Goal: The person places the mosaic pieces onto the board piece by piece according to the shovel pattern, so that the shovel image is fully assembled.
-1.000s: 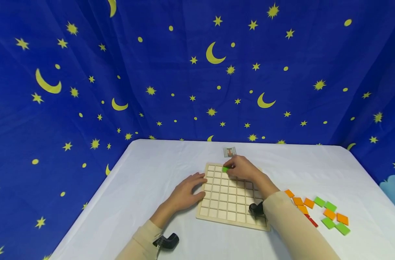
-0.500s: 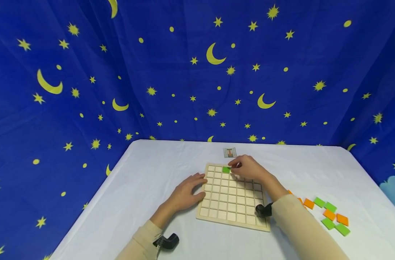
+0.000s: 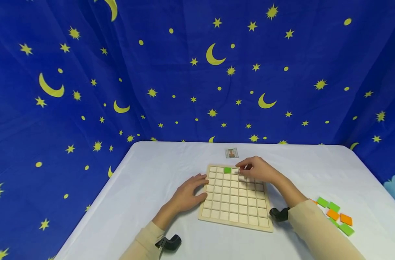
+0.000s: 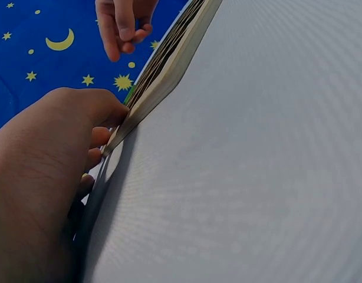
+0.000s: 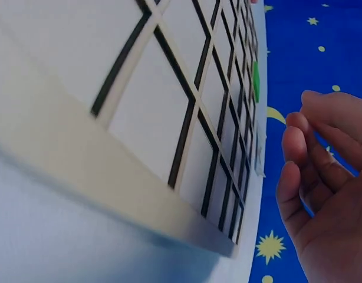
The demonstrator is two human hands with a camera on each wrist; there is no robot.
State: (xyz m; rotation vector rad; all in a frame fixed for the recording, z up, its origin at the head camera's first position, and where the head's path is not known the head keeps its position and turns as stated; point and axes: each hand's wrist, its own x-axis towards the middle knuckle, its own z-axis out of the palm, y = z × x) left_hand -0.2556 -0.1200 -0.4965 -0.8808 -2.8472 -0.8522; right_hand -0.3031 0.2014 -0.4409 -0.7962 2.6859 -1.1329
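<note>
beyond the gridded board [image 3: 234, 198], a small card [image 3: 231, 153] is showing a grid and a brownish shape, its print too small to make out. the right hand [image 3: 256, 169] is hiding the board's far right corner and some cells; the right sleeve [image 3: 324, 231] is partly covering the loose orange tiles [image 3: 346, 219] and loose green tiles [image 3: 347, 229], and both sleeves are running out of view. the squarish board is lying flat on the white table [image 3: 158, 162], its near edge slanting slightly toward the person on the right. one green tile [image 3: 227, 170] is sitting flat in the far row, third cell from the left. the left hand [image 3: 187, 194] is resting relaxed fingers against the left edge; the right is hovering, fingers loosely bending, thumb and forefinger tips standing apart.
</note>
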